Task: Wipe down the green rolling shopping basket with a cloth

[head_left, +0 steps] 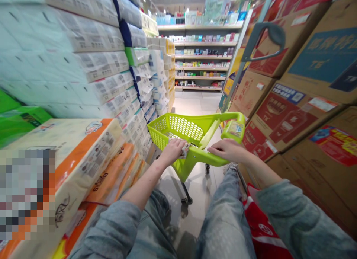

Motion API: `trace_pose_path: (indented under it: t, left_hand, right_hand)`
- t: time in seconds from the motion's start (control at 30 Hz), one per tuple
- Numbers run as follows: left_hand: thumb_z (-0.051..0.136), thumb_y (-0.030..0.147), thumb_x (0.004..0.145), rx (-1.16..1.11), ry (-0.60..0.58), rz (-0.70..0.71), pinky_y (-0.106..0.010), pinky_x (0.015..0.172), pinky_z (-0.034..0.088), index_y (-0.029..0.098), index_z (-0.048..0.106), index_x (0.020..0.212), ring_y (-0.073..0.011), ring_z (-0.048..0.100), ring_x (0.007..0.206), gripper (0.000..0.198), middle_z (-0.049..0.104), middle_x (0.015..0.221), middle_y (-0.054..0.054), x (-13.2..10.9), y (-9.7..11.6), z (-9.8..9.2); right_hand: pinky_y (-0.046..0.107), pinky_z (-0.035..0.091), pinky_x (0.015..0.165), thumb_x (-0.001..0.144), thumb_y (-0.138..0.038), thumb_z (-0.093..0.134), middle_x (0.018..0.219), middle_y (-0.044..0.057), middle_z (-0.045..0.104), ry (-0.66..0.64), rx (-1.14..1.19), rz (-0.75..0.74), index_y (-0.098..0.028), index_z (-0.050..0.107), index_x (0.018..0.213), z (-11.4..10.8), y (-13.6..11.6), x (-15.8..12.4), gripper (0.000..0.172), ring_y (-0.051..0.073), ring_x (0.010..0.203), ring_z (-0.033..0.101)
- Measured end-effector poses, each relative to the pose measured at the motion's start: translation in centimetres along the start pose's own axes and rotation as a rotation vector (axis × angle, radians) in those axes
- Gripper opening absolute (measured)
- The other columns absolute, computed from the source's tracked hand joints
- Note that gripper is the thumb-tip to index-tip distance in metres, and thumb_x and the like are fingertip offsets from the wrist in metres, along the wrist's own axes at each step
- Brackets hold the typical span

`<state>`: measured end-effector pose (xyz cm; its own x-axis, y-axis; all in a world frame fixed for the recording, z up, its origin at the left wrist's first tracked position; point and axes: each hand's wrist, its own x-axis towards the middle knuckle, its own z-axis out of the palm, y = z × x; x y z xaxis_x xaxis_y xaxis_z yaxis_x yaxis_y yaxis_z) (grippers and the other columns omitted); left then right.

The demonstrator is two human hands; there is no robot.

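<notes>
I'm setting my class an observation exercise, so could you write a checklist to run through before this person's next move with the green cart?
1. Green cart upright: ok.
2. Left hand in contact: ok, it lies at the near edge of the basket.
3. Right hand in contact: ok, it is on the handle; how firmly, cannot tell.
4. Basket contents: cannot tell, its bottom is partly hidden.
5. Room at the sides: not ok, I'd judge; wrapped packs on the left and cartons on the right stand close.
6. All wheels free: cannot tell, not all show.
</notes>
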<state>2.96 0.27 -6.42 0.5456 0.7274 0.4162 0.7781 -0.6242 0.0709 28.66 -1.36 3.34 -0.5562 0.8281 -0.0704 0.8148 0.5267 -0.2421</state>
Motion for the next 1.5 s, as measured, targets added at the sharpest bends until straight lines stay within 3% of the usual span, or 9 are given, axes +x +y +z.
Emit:
trace_pose_path:
  t: [0.17,0.3,0.63,0.77,0.87,0.97,1.17,1.3,1.5]
  left_hand:
    - [0.051,0.017,0.086,-0.032,0.019,0.076,-0.039,0.097,0.040,0.016,0.050,0.118,-0.0235,0.051,0.108,0.031,0.058,0.116,-0.010,0.1,1.4,-0.1]
    - [0.050,0.016,0.086,-0.103,0.001,0.058,-0.039,0.095,0.041,0.018,0.052,0.115,-0.0230,0.053,0.108,0.029,0.059,0.116,-0.009,-0.4,0.7,0.6]
    - [0.049,0.011,0.079,-0.106,-0.088,-0.166,-0.038,0.095,0.043,0.017,0.054,0.110,-0.0221,0.054,0.105,0.032,0.058,0.111,-0.010,-3.4,-8.2,1.9]
    - [0.046,0.008,0.074,-0.174,-0.101,-0.266,-0.039,0.095,0.043,0.015,0.057,0.110,-0.0228,0.054,0.106,0.038,0.059,0.112,-0.012,-4.1,-9.7,1.5]
    - [0.040,0.006,0.073,-0.348,-0.074,-0.249,-0.038,0.100,0.040,0.015,0.059,0.111,-0.0219,0.053,0.111,0.043,0.060,0.116,-0.011,-4.0,-8.1,1.1]
    - [0.039,0.010,0.077,-0.572,-0.040,-0.203,-0.036,0.098,0.040,0.016,0.059,0.113,-0.0209,0.054,0.110,0.041,0.062,0.115,-0.009,-2.9,-4.5,0.4]
    - [0.037,0.026,0.089,-0.916,0.004,-0.299,-0.024,0.065,0.046,0.015,0.058,0.099,-0.0127,0.055,0.064,0.026,0.062,0.076,-0.002,2.5,2.2,-1.3]
    - [0.037,0.026,0.089,-0.849,0.018,-0.368,-0.023,0.064,0.045,0.016,0.057,0.087,-0.0131,0.054,0.064,0.023,0.060,0.071,-0.001,6.4,4.3,-1.2]
    - [0.042,0.027,0.085,-0.534,-0.274,-0.397,-0.025,0.071,0.045,0.018,0.065,0.092,-0.0199,0.062,0.083,0.026,0.069,0.090,-0.006,8.4,6.0,0.6]
  right_hand:
    - [0.024,0.025,0.055,0.090,-0.052,0.032,0.055,0.000,0.055,-0.018,-0.001,-0.069,-0.018,0.061,0.060,-0.1,1.1,-0.4,0.053,0.010,0.054,0.044]
    - [0.024,0.023,0.053,0.091,-0.054,0.030,0.052,-0.001,0.050,0.002,-0.024,-0.091,-0.018,0.057,0.056,0.1,1.5,-0.8,0.057,0.009,0.051,0.040]
    - [0.025,0.023,0.055,0.091,-0.052,0.028,0.051,-0.002,0.047,0.017,-0.008,-0.134,-0.017,0.053,0.052,-0.3,2.0,-1.7,0.059,0.008,0.050,0.037]
    - [0.025,0.023,0.054,0.090,-0.051,0.031,0.051,-0.001,0.049,-0.019,-0.045,-0.081,-0.018,0.055,0.052,-0.8,2.0,-1.7,0.056,0.009,0.050,0.039]
    - [0.025,0.023,0.053,0.088,-0.053,0.034,0.052,-0.001,0.052,-0.067,-0.076,-0.033,-0.019,0.059,0.055,-1.0,2.1,-1.4,0.054,0.010,0.051,0.041]
    - [0.025,0.023,0.053,0.087,-0.056,0.035,0.054,0.001,0.055,-0.078,-0.107,0.005,-0.020,0.063,0.058,-0.9,2.3,-1.1,0.054,0.011,0.051,0.044]
    - [0.025,0.024,0.052,0.090,-0.053,0.033,0.058,0.002,0.060,-0.045,-0.141,0.021,-0.020,0.066,0.061,-0.6,2.0,-1.0,0.055,0.011,0.054,0.047]
    - [0.024,0.025,0.053,0.090,-0.050,0.036,0.062,0.003,0.064,-0.015,-0.105,0.041,-0.021,0.068,0.064,-0.6,1.7,-1.2,0.050,0.012,0.058,0.053]
    - [0.026,0.037,0.067,0.092,-0.041,0.037,0.073,0.004,0.069,0.260,0.054,0.024,-0.020,0.069,0.077,-0.1,2.2,-1.4,0.041,0.016,0.070,0.059]
